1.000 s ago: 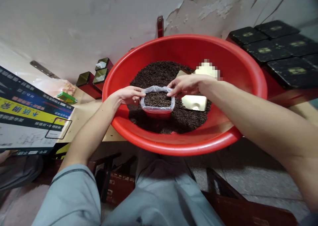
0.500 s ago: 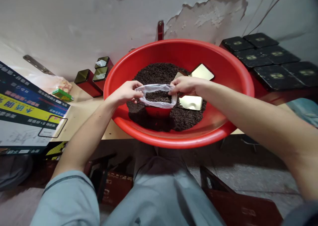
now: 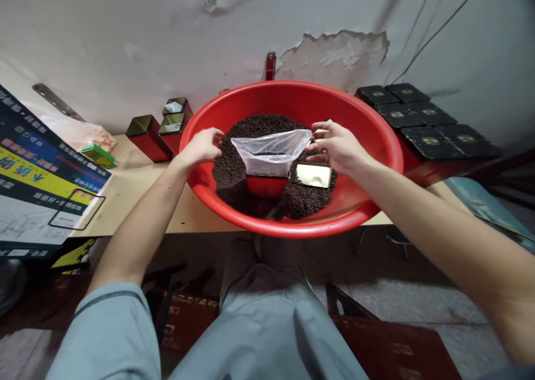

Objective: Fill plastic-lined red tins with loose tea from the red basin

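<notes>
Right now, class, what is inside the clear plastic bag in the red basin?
A dark band of loose leaves shows faintly through the clear plastic bag low down. Its bottom sits inside a small red tin, so the leaves' depth is hidden.

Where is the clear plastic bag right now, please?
In the head view the plastic bag sits centrally, lining the red tin inside the red basin, between left hand and right hand.

I'm looking at a small tea-packing workshop: red basin (image 3: 378, 140) of loose tea (image 3: 259, 128), red tins (image 3: 147, 137), stacked black boxes (image 3: 418, 125), peeling wall (image 3: 334, 51).
</notes>
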A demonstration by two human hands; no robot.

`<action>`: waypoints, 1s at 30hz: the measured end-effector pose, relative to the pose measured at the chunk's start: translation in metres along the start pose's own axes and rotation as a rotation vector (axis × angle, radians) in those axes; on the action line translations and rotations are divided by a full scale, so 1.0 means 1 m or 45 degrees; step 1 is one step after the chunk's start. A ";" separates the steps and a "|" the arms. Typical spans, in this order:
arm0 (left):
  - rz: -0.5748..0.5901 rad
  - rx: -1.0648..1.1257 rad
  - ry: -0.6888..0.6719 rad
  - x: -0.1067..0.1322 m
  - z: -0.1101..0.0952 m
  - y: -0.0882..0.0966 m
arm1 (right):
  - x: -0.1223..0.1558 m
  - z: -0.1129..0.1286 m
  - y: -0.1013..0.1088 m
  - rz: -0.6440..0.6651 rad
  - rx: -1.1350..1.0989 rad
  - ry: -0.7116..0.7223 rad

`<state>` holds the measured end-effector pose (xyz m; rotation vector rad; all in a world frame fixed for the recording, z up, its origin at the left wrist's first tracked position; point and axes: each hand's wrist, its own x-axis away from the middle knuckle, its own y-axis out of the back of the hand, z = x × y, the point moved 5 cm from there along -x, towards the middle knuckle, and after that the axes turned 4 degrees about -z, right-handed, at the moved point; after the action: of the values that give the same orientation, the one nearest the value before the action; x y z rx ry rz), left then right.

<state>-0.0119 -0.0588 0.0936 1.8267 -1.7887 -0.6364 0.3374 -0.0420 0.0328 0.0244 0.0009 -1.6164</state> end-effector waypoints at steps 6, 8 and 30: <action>0.341 0.211 -0.232 0.001 -0.021 -0.053 | 0.006 0.003 -0.055 0.608 0.484 0.299; 0.262 0.153 -0.301 -0.005 -0.038 -0.070 | 0.006 0.005 -0.085 0.599 0.592 0.412; 0.450 -0.471 -0.491 0.004 -0.016 -0.121 | 0.011 0.004 -0.132 0.037 0.014 0.309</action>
<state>0.0913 -0.0614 0.0282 1.1636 -2.0025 -1.1421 0.2051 -0.0475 0.0348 0.2278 0.1784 -1.5758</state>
